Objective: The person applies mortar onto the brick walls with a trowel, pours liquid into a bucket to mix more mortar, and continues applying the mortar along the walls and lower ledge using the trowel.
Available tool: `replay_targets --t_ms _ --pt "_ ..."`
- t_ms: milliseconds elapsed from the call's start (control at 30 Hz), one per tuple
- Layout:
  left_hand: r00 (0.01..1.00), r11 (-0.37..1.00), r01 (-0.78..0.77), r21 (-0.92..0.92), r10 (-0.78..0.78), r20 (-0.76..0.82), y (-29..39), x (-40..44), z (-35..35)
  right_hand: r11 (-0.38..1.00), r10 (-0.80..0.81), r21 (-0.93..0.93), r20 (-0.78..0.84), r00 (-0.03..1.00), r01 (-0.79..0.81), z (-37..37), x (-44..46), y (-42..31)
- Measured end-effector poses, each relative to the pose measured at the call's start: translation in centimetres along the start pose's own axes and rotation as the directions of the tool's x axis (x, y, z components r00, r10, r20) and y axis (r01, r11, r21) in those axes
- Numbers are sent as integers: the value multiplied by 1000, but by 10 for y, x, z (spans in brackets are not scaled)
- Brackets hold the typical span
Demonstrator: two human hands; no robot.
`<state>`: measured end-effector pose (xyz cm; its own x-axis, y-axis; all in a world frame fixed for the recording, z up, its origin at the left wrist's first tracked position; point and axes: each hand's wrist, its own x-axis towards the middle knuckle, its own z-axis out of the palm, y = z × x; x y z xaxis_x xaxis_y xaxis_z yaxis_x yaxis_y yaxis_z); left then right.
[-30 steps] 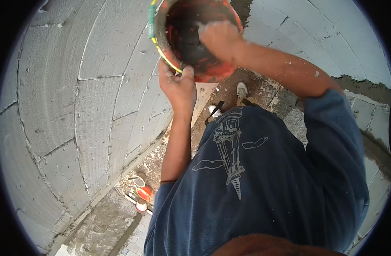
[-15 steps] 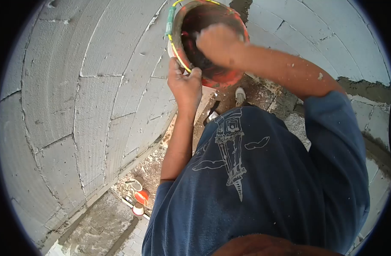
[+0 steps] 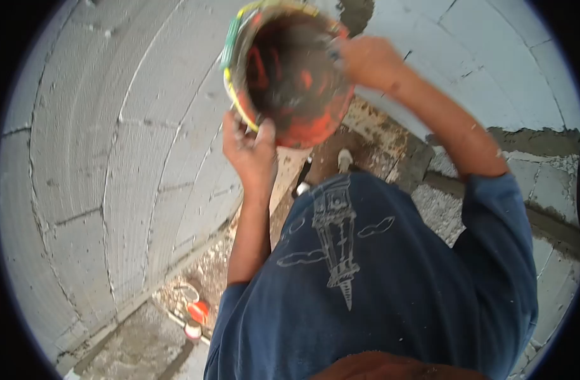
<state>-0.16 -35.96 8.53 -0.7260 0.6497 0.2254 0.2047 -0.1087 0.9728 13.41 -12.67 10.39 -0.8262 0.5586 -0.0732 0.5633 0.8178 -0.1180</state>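
Note:
An orange-red bucket (image 3: 315, 130), smeared grey with mortar, is tilted so that its mouth faces me. Its yellow wire handle, with a green grip (image 3: 229, 43), lies along the left rim. My left hand (image 3: 252, 149) is closed on the bucket's lower left rim, thumb over the edge. At the right side of the mouth is my right hand (image 3: 372, 63), curled into a fist and blurred by motion. A dark piece shows at its fingers, too smeared to name. Grey mortar (image 3: 296, 88) coats the bucket's inside.
Pale block walls (image 3: 150, 126) with mortar joints rise on the left and at the upper right. Down on the dirty floor lie an orange object (image 3: 198, 311) and a white-and-red round piece (image 3: 192, 330). A shoe (image 3: 345, 158) shows below the bucket.
The bucket and my left hand have shifted left and slightly down. My right hand has moved from inside the mouth to its right rim, uncovering more of the interior.

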Motion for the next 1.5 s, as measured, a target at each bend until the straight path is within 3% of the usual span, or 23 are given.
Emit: replay_targets --t_ms 33,67,167,200,267,300,333,433,567,633,667,700,733,767,800,933,967,1033,1167,1267,1367,1433,1500 --pt "1000 1000 -27 -15 27 -2 5 -1 2 1000 9 15 130 991 -11 18 12 22" --pt "996 997 -76 13 75 40 9 -1 0 946 -40 304 455 890 -113 3 7 21" --pt "986 994 -98 50 90 142 9 8 -10 586 -106 716 531 841 -379 41 -16 -7" --pt "981 994 -96 57 84 175 7 10 -17 531 -166 772 499 850 -350 44 -21 -23" --pt "990 997 -68 40 62 126 6 15 -33 683 -151 728 65 986 56 60 -25 -47" --pt "992 997 -75 19 73 108 6 22 -37 752 -166 612 -182 969 244 57 -26 -56" --pt "989 994 -112 -3 112 91 1 23 -41 964 -38 253 -183 982 84 39 -38 -78" --pt "993 996 -93 12 92 69 3 22 -52 998 -49 -25 2 999 49 34 -38 -80" --pt "998 992 -27 -124 34 56 16 11 -59 989 100 108 27 995 -103 8 -54 -88" --pt "991 996 -76 -49 81 103 9 5 -71 962 202 171 86 976 -215 -3 -57 -77" --pt "991 995 -56 -88 67 119 9 4 -67 917 132 337 248 960 -213 41 -51 -49" --pt "988 991 -41 -125 59 145 5 1 -63 823 -121 565 81 989 54 69 -54 -41" --pt "979 980 52 -190 -13 201 -6 -3 -59 794 -205 570 -78 976 213 98 -57 -48" --pt "967 980 83 -179 -36 253 -17 -7 -55 609 -57 764 312 948 -214 68 -70 -79" --pt "953 987 112 -115 -74 292 -23 -10 -54 516 15 761 452 892 -394 68 -77 -99" --pt "943 967 142 -211 -68 326 -46 8 -51 213 -48 877 451 891 -432 136 -89 -111" --pt "926 962 247 -113 -200 321 -66 17 -57 119 -93 863 501 860 -490 134 -91 -111" --pt "944 940 264 -217 -207 255 -97 33 -56 -207 -207 803 523 827 -559 146 -85 -100" --pt "868 840 497 -217 -478 137 -114 40 -52 -421 -149 820 359 921 -388 84 -73 -80" --pt "824 784 563 -260 -558 98 -124 45 -54 -420 43 907 64 997 -41 1 -51 -70" --pt "827 791 560 -246 -552 106 -124 53 -58 -228 343 915 -245 907 333 -99 -32 -89" --pt "845 822 534 -198 -515 143 -134 63 -61 56 457 761 -596 661 647 -155 -16 -105" --pt "853 833 519 -192 -491 176 -134 77 -62 442 404 509 -848 343 739 -211 -2 -116"
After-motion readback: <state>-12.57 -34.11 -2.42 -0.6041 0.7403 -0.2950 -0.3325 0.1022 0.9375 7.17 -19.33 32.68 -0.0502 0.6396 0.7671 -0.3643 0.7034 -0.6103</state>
